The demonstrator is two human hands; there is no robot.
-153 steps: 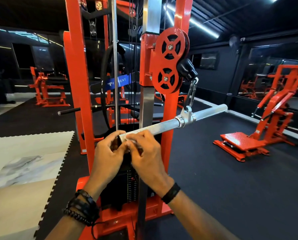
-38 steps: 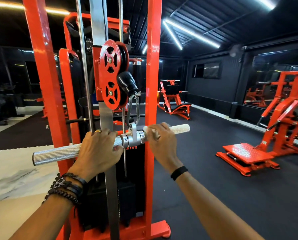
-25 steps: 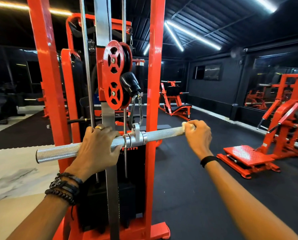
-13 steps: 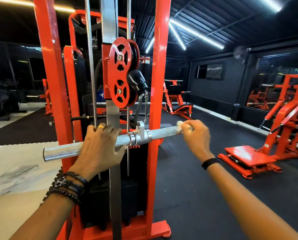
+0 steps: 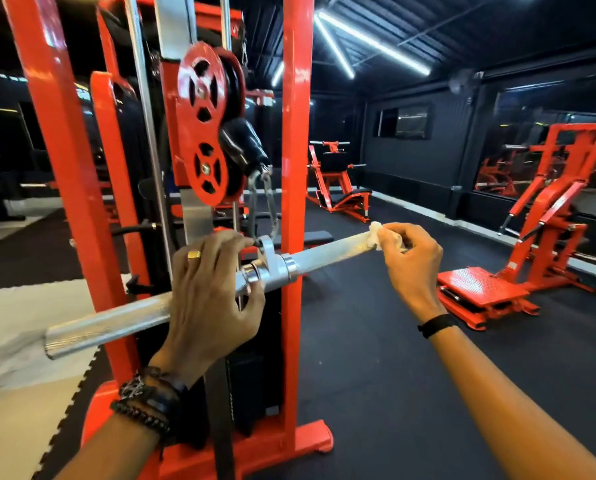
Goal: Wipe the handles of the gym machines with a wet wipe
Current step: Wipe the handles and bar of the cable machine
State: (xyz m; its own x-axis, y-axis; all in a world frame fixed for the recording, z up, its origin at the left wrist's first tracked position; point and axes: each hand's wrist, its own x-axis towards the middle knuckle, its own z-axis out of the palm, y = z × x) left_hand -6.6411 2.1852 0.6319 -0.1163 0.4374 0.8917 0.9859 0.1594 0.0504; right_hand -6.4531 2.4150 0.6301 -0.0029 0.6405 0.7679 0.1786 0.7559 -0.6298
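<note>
A straight silver knurled bar handle (image 5: 327,252) hangs by a carabiner from the cable pulley of an orange machine (image 5: 294,133). My left hand (image 5: 210,299) grips the bar just left of its centre swivel. At the bar's right end, my right hand (image 5: 409,261) pinches a crumpled white wet wipe (image 5: 376,235) against the metal. The bar's left half (image 5: 106,323) is bare and points toward me, low and to the left.
Orange uprights and the red pulley wheels (image 5: 204,123) stand right behind the bar. An orange plate-loaded machine (image 5: 538,244) sits to the right and another (image 5: 334,181) at the back on black rubber flooring. Pale marble-look tiles (image 5: 16,341) lie to the left.
My right hand with the wipe has stayed at the bar's right end. The bar has swung, its left end now nearer and lower. My left hand keeps its grip.
</note>
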